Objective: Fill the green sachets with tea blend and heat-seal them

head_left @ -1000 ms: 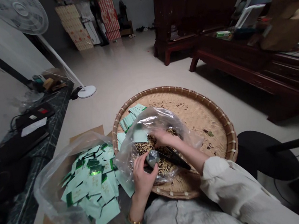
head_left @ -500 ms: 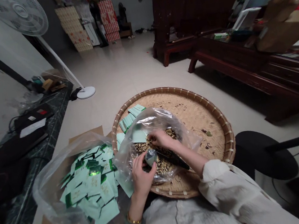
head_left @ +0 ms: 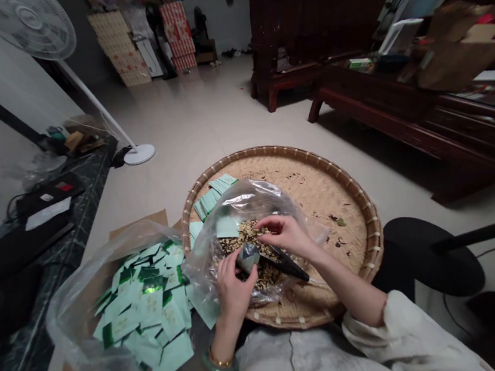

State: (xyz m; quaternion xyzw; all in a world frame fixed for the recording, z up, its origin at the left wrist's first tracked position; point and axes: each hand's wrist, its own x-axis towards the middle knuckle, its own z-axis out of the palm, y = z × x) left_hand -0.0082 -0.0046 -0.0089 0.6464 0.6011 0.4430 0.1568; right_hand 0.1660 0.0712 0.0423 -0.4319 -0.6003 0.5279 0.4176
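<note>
My left hand (head_left: pixel 233 286) grips a small green sachet (head_left: pixel 249 256), its mouth spread open and its silvery inside showing. Beyond and to the right of it, my right hand (head_left: pixel 286 234) hovers above dried, chopped tea-like bits (head_left: pixel 249 231), its fingers and thumb apart, with nothing visible between them. These bits lie in a clear plastic bag (head_left: pixel 254 189) on a round woven bamboo tray (head_left: pixel 313 174). A long black tool (head_left: pixel 290 267), perhaps tongs, rests in the bag below my right hand. A flat green sachet (head_left: pixel 227 226) lies by the bag's left side.
Stacked green sachets (head_left: pixel 208 202) lie on the tray's left. Left of the tray, a large clear bag (head_left: pixel 70 303) holds many green sachets (head_left: pixel 158 305). A white fan (head_left: pixel 139 154) stands beyond, dark wooden furniture (head_left: pixel 382 106) at right, and a black round base (head_left: pixel 432 256) nearby.
My right hand has risen from the dried bits and drawn back to the right, its fingers parting. My left hand still holds the sachet in nearly the same place. The view has shifted slightly.
</note>
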